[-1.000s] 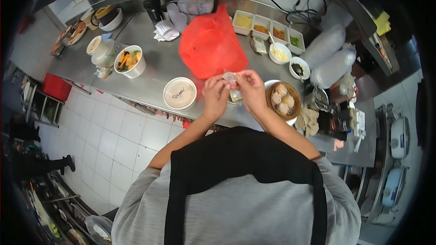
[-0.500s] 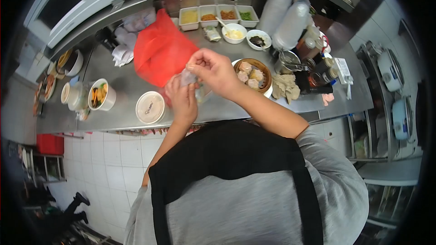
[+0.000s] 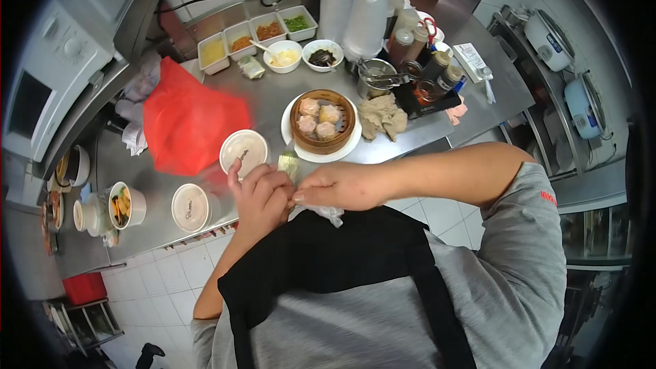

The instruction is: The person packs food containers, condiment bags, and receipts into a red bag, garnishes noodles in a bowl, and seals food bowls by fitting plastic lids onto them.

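My left hand (image 3: 265, 195) and my right hand (image 3: 335, 186) meet at the counter's front edge, close to my apron. Both are closed on a clear plastic bag (image 3: 328, 214), whose crumpled end hangs below my right hand. A small green and white packet (image 3: 288, 164) shows just beyond my fingers. Behind my left hand is a lidded white tub (image 3: 244, 153), with a second lidded tub (image 3: 192, 208) to its left. A bamboo steamer (image 3: 322, 121) holding several dumplings rests on a white plate (image 3: 290, 135). The red plastic bag (image 3: 184, 117) stands behind the tubs.
Topping trays (image 3: 213, 52) and two small bowls (image 3: 282, 57) line the back. Stacked cups (image 3: 366, 20), bottles (image 3: 437, 65) and a beige cloth (image 3: 383, 117) are at the right. An open food cup (image 3: 128, 205) stands left. A dark shoe (image 3: 149, 352) shows on the floor.
My view has turned right. Both hands have come down toward my apron with the clear bag. A second lidded tub beside the red bag has come into view.
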